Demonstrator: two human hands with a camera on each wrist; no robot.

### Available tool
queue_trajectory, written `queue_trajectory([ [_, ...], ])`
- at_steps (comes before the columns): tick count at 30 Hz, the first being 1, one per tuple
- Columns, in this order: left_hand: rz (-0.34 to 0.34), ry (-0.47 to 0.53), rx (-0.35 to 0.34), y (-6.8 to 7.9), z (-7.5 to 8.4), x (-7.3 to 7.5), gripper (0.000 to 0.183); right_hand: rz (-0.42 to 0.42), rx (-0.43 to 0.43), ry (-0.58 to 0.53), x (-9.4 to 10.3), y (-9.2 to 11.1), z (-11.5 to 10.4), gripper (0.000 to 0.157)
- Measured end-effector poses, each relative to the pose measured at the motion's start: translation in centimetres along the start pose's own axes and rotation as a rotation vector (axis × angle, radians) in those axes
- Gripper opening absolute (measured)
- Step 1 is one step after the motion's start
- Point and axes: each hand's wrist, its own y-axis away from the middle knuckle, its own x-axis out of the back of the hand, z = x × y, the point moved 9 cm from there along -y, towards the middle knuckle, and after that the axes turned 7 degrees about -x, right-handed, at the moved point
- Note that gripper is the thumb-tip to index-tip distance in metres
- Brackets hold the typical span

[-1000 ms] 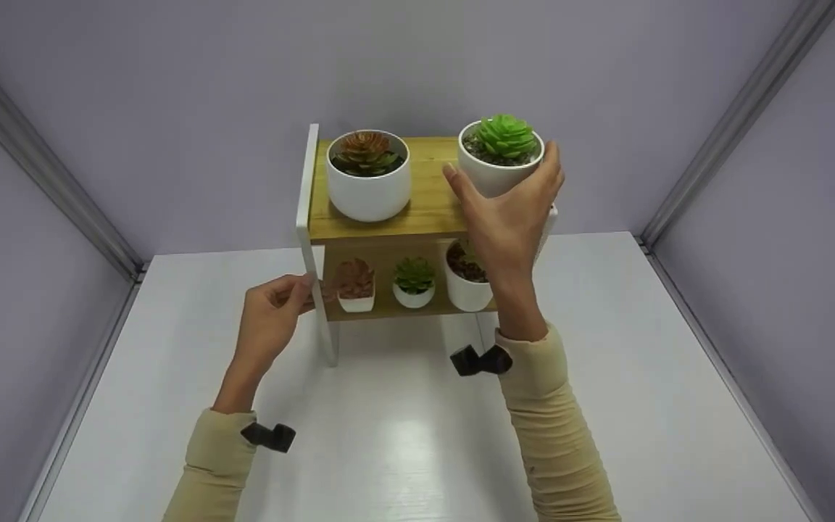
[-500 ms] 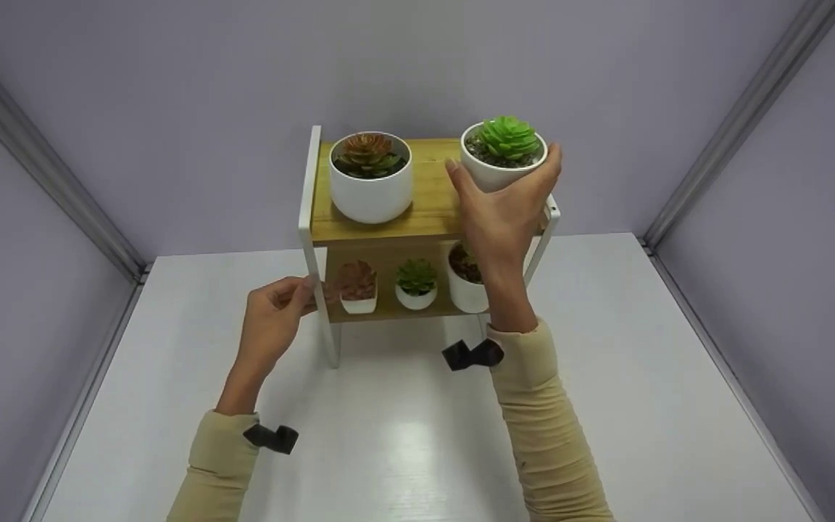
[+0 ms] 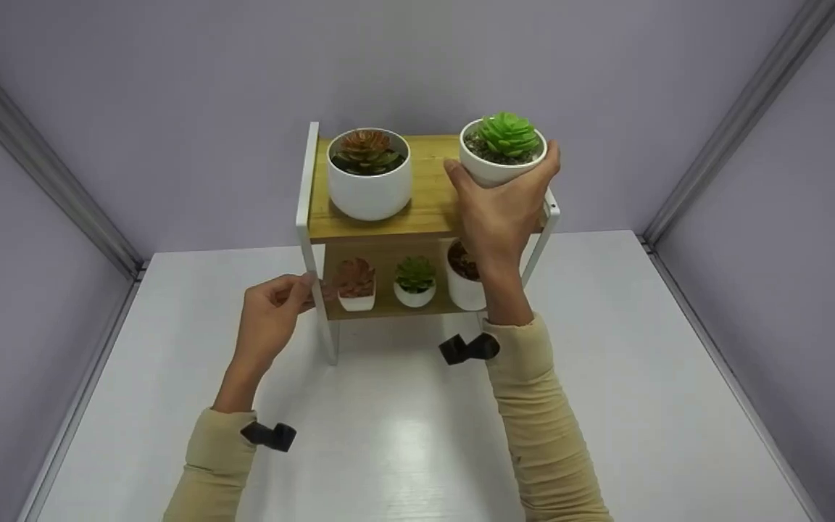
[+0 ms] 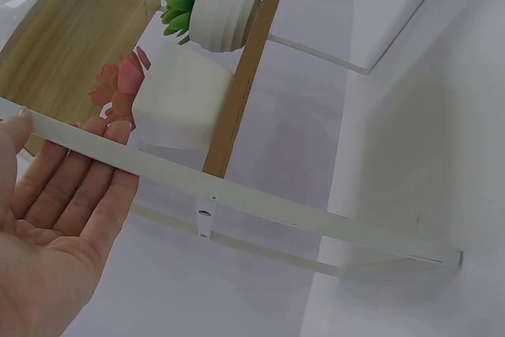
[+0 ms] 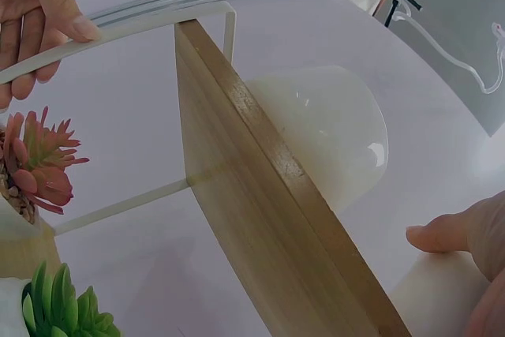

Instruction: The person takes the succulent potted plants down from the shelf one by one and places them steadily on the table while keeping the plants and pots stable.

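My right hand [image 3: 502, 210] grips a white pot [image 3: 491, 172] with a bright green succulent [image 3: 508, 135], over the right end of the top wooden shelf [image 3: 432, 210]. Its thumb lies on the pot's left side and the fingers wrap the right. My left hand [image 3: 270, 315] pinches the white frame leg [image 3: 309, 255] at the stand's left side, the thumb in front and fingers behind, as the left wrist view shows. On the top shelf's left end stands a white pot [image 3: 370, 196] with a reddish-brown succulent [image 3: 367, 151].
On the lower shelf [image 3: 388, 314] stand a square pot with a red succulent [image 3: 356, 278], a small pot with a green succulent [image 3: 415, 274], and a larger white pot [image 3: 467, 292] partly behind my right wrist. Pale walls [image 3: 765, 181] enclose the white table [image 3: 649, 406].
My right forearm and wrist have shifted slightly left, while the pot in that hand stays nearly in place. The left hand still holds the frame leg.
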Motion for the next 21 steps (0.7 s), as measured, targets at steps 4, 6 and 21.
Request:
queue_trajectory([
  [4, -0.003, -0.009, -0.004, -0.02, 0.07, 0.14, 0.049, 0.020, 0.008, -0.020, 0.04, -0.02, -0.09, 0.113],
  [6, -0.002, -0.006, 0.000, 0.06, -0.02, 0.22, 0.050, 0.026, 0.013, -0.025, -0.02, 0.05, -0.11, 0.110],
  [21, -0.006, 0.005, 0.009, 0.02, -0.11, 0.18, 0.048, 0.028, -0.007, -0.007, -0.11, 0.12, -0.21, 0.103],
])
